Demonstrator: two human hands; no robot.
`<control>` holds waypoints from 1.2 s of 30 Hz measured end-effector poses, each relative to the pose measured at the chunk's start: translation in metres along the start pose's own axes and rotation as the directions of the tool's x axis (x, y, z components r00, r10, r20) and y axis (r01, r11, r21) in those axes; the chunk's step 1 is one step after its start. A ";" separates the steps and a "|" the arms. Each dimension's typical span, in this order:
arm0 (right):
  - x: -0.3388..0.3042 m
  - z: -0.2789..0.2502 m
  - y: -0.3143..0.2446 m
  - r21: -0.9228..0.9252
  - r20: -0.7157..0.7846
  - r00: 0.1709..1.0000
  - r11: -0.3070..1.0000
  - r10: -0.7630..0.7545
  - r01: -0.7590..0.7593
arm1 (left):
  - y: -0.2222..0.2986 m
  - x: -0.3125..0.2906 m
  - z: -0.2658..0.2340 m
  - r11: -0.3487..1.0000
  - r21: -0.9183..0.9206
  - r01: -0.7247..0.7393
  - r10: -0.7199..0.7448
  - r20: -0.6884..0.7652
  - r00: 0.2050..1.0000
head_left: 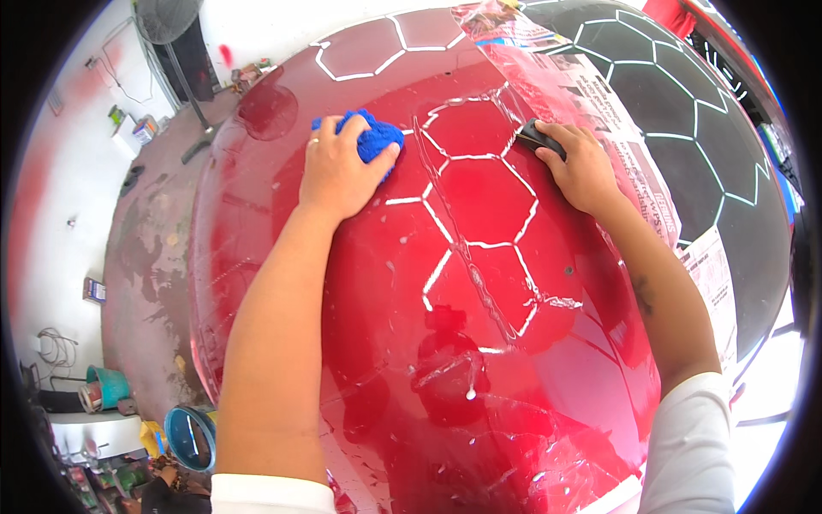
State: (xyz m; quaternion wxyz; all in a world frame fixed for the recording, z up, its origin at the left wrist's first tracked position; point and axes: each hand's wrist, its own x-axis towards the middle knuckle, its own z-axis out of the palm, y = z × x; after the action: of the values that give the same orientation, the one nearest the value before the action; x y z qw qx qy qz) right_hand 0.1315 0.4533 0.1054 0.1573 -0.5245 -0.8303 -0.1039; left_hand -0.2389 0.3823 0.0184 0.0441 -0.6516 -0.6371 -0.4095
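My left hand (338,167) is closed over a crumpled blue cloth (377,141), which rests on a glossy red car hood (368,265). To the right, my right hand (578,163) grips a small black rounded tool (541,135) at the upper right edge of a hexagon outline; its working end is too small to make out. White hexagon lines (488,158) run over the red paint. A wrinkled, wet-looking strip (467,257) lies slantwise across them, between my hands and down toward me.
Newspaper sheets (616,128) cover the hood right of my right hand. Beyond them lies a dark panel (728,146) with pale hexagon lines. At the lower left, a blue bucket (190,439) and a teal bucket (108,387) stand on the floor. A dark stand (184,81) rises at the far left.
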 end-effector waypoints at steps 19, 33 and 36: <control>0.071 0.019 -0.026 0.018 -0.012 0.998 0.998 0.061 -0.061 | 0.001 0.001 -0.005 1.000 -0.001 -0.009 0.009 0.028 1.000; 0.082 0.038 -0.030 0.032 -0.067 0.997 0.998 0.049 -0.047 | 0.000 0.001 -0.004 1.000 0.005 0.013 -0.013 0.047 0.999; 0.049 0.031 -0.020 0.072 -0.068 0.998 0.997 0.001 0.004 | 0.004 0.004 -0.007 1.000 0.012 0.010 -0.010 0.060 0.998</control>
State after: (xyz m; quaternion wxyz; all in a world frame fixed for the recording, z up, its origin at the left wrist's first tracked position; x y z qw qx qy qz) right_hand 0.0894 0.4964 0.0944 0.2042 -0.5140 -0.8280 -0.0916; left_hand -0.2395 0.3806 0.0276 0.0267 -0.6602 -0.6437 -0.3861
